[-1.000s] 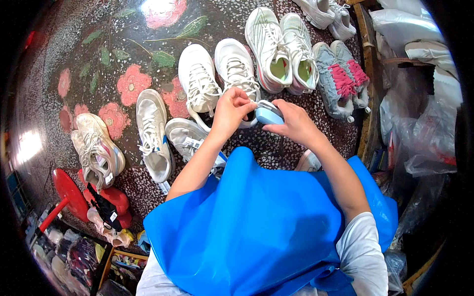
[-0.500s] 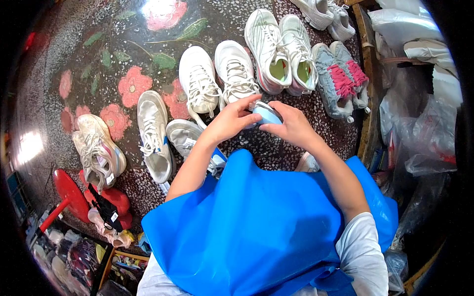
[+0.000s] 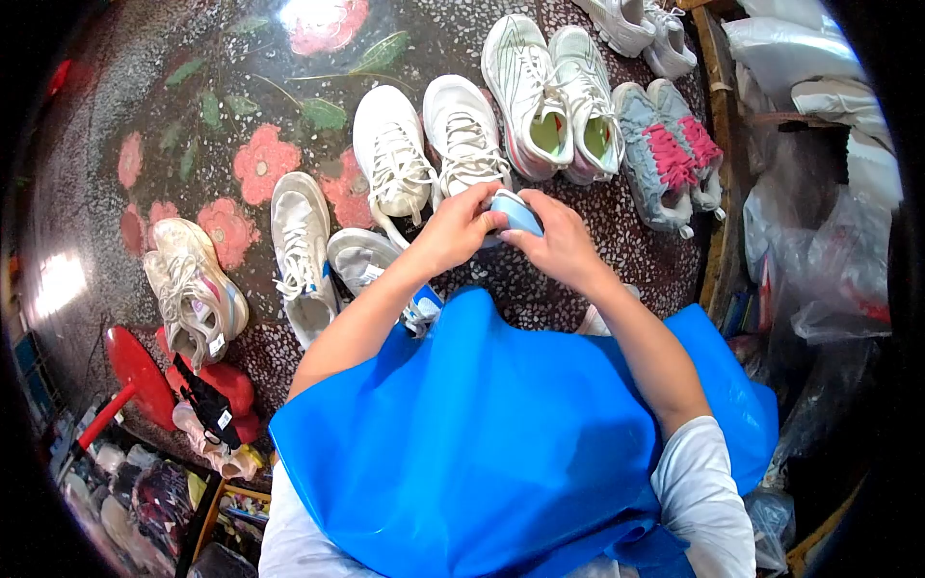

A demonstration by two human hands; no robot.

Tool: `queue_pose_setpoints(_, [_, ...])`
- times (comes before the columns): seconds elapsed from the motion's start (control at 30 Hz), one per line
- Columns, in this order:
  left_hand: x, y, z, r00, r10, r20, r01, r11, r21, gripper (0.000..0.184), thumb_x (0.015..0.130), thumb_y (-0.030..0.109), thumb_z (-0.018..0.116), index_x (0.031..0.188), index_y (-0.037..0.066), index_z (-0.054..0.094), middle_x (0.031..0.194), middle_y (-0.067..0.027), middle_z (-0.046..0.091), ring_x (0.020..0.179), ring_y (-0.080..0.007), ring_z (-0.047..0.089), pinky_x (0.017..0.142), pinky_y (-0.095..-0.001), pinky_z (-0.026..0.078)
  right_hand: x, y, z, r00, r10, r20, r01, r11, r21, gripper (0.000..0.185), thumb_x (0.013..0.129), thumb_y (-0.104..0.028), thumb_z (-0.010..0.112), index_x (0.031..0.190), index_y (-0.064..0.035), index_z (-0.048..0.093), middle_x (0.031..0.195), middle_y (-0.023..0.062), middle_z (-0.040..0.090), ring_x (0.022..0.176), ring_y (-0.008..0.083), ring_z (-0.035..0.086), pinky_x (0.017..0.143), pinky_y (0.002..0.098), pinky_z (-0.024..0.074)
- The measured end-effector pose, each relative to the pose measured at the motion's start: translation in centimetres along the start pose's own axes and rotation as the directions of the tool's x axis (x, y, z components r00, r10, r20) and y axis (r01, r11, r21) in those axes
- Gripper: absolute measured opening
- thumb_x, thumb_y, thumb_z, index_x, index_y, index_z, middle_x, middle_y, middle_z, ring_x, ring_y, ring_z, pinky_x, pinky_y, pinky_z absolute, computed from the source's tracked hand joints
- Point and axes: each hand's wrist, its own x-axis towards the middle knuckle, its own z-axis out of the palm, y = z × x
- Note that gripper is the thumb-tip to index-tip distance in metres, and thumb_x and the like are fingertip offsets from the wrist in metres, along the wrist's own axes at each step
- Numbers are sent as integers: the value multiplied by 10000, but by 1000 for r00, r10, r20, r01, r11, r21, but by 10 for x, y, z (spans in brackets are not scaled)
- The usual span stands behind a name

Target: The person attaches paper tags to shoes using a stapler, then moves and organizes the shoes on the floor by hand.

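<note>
The left hand (image 3: 451, 233) and right hand (image 3: 559, 239) meet in front of the apron (image 3: 482, 414), and between them is a light blue item (image 3: 521, 216) with a white rim. The grip of each is clamped on it, thumbs on the near side, the left hand at one end and the right hand at the other; most of its outline stays visible between the fingers. The item is held over the heel end of the right shoe of a white pair (image 3: 389, 154), which sits toes away from the person on the speckled surface (image 3: 96, 222); whether it touches that shoe I cannot tell. Right of this pair stands another pale pair (image 3: 525, 91) with green insoles, then a grey pair (image 3: 665, 154) with pink laces, and beyond them a white pair (image 3: 641, 34) cut off by the upper edge. To the left a white shoe (image 3: 299, 246) lies beside a grey shoe (image 3: 358, 255), both partly hidden by the left forearm, and further left are two worn shoes (image 3: 193, 289) close together. Below those is a red disc (image 3: 143, 376) with a handle. Clear plastic bags (image 3: 838, 241) fill the right side, past a wooden edge (image 3: 720, 154).
</note>
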Motion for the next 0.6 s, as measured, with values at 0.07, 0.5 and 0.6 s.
queue_pose_setpoints(0.07, [0, -1, -3, 1000, 10, -11, -10, 1000, 16, 407, 863, 71, 546, 1238, -38, 429, 1004, -68, 580, 910, -119, 548, 806, -263, 445, 4, -5, 0, 995, 92, 42, -94, 994, 50, 415, 697, -237, 704, 1006, -15, 539, 907, 200, 598, 876, 370, 583, 750, 438, 459])
queue_pose_setpoints(0.5, [-64, 14, 13, 929, 270, -252, 34, 616, 787, 487, 725, 107, 688, 1170, 56, 495, 1055, -135, 474, 917, -312, 502, 779, -414, 393, -92, 71, 66, 696, 619, 363, -714, 649, 262, 528, 708, -330, 683, 1018, 79, 557, 908, 170, 622, 806, 223, 615, 706, 331, 490])
queue_pose_setpoints(0.6, [-66, 8, 19, 928, 249, -279, 103, 548, 830, 544, 699, 190, 723, 1192, 126, 504, 1053, -167, 462, 978, -329, 473, 814, -420, 373, -108, 77, 75, 748, 568, 344, -612, 790, 25, 603, 670, -333, 681, 1060, 90, 500, 965, 239, 595, 862, 329, 602, 758, 385, 479])
